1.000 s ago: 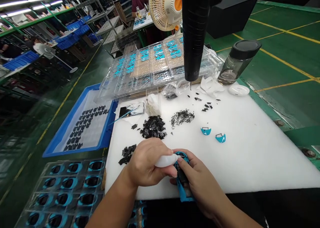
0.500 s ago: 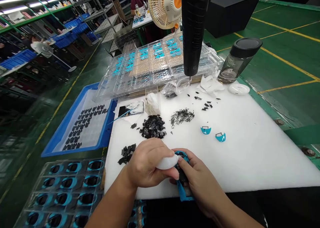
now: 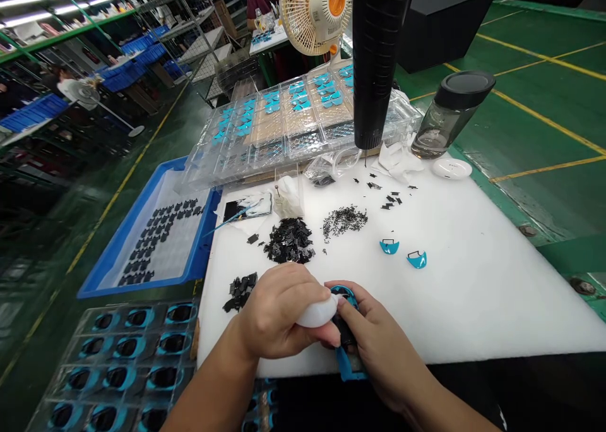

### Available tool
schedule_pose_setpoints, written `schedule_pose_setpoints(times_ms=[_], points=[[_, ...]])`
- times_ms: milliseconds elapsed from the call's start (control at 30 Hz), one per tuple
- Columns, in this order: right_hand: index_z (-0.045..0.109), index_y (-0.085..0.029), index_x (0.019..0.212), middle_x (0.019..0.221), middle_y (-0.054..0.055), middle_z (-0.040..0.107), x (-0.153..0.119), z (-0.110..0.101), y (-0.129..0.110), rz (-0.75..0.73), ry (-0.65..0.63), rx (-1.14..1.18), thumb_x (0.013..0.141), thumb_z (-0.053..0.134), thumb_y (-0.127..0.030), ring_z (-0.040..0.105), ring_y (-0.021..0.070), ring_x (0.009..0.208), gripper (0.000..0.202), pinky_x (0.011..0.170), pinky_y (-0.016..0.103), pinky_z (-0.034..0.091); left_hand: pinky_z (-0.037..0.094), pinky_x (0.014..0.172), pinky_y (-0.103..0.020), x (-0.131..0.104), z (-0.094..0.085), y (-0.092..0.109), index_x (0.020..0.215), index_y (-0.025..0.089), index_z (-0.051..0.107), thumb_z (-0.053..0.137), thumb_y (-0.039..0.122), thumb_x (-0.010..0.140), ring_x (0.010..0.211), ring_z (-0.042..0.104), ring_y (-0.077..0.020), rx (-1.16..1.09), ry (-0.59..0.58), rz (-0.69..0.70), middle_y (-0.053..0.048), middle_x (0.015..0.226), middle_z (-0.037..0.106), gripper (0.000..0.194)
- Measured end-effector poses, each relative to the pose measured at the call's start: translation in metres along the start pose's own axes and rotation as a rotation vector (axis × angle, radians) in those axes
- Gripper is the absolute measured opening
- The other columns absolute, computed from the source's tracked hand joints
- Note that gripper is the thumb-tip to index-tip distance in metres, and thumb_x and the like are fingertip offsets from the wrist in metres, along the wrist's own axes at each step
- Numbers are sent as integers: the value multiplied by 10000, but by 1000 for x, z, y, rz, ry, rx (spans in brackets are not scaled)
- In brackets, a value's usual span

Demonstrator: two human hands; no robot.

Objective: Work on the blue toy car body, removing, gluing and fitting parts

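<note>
My left hand (image 3: 279,312) is wrapped round a small white squeeze bottle (image 3: 317,312), its narrow tip pointing right onto a blue and black part (image 3: 348,331). That part sits in my right hand (image 3: 379,337), with the thumb near the bottle's tip. My fingers hide much of the part. Beyond my hands on the white mat (image 3: 464,293) lie a pile of black pieces (image 3: 288,239), a spread of tiny black bits (image 3: 345,222) and two blue curved pieces, one (image 3: 389,247) left of the other (image 3: 417,259). A smaller black pile (image 3: 240,291) lies beside my left wrist.
A black electric screwdriver (image 3: 376,66) hangs over the mat's far side. Behind are clear trays (image 3: 303,135), a fan (image 3: 317,15) and a lidded bottle (image 3: 433,119). At left are a blue tray (image 3: 106,274) and a compartment tray (image 3: 89,378). A person (image 3: 259,2) sits beyond.
The hanging screwdriver has swung slightly to the right and down in the view. Both hands keep nearly the same pose, with the bottle's tip still at the part.
</note>
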State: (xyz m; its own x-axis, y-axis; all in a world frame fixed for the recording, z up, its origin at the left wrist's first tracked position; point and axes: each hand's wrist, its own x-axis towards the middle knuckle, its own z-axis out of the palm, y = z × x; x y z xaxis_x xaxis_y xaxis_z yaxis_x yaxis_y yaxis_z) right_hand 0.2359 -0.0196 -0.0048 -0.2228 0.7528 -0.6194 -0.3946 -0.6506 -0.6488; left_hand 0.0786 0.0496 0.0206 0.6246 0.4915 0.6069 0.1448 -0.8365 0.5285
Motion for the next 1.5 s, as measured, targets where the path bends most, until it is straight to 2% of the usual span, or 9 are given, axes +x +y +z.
schedule_pose_setpoints(times_ms=[67, 267, 467, 767, 1233, 1400, 1500], points=[[562, -264, 1134, 877, -5, 649, 0, 0, 0, 16, 11, 27, 900, 560, -434, 550, 95, 618, 289, 670, 277, 511, 464, 606, -290, -3, -2, 0, 1094, 121, 569, 645, 383, 862, 670, 574, -142, -26, 30, 11, -71, 756, 660, 358], [530, -259, 1179, 926, 29, 661, 2, -4, 6, 43, 0, 152, 891, 570, -441, 641, 188, 797, 343, 725, 350, 542, 447, 564, -293, -12, -14, -2, 1019, 93, 638, 672, 407, 834, 636, 561, -146, -64, 224, -54, -63, 715, 621, 365], [525, -264, 1191, 926, 27, 662, 1, -3, 4, 61, 26, 187, 894, 562, -463, 649, 182, 791, 360, 716, 332, 549, 416, 555, -285, -8, -16, -1, 994, 122, 629, 680, 411, 827, 594, 530, -138, -46, 124, -92, -38, 655, 590, 338], [537, -258, 1176, 929, 19, 666, 2, -2, 3, 48, 17, 199, 892, 572, -464, 654, 170, 753, 353, 697, 323, 548, 406, 537, -267, -2, -14, -1, 949, 139, 588, 638, 406, 859, 576, 521, -142, 34, 11, -75, -44, 624, 589, 287], [540, -264, 1163, 921, 10, 662, 2, -4, 5, 31, 0, 202, 894, 565, -470, 640, 168, 766, 340, 718, 340, 547, 395, 527, -260, -1, -13, 0, 948, 152, 591, 621, 419, 870, 571, 516, -139, 53, -7, -103, -40, 630, 593, 281], [538, -271, 1170, 918, 13, 662, 2, -3, 4, 54, 14, 189, 890, 571, -471, 651, 175, 765, 346, 698, 331, 545, 420, 549, -268, -2, -15, -1, 975, 141, 607, 653, 402, 850, 592, 545, -145, 2, 51, -88, -46, 640, 597, 293], [535, -261, 1169, 922, 18, 665, 1, -3, 4, 45, 6, 202, 891, 570, -469, 646, 171, 762, 349, 704, 328, 542, 413, 537, -264, -2, -14, -1, 963, 150, 603, 639, 414, 858, 581, 533, -140, 26, 17, -93, -41, 634, 597, 287]])
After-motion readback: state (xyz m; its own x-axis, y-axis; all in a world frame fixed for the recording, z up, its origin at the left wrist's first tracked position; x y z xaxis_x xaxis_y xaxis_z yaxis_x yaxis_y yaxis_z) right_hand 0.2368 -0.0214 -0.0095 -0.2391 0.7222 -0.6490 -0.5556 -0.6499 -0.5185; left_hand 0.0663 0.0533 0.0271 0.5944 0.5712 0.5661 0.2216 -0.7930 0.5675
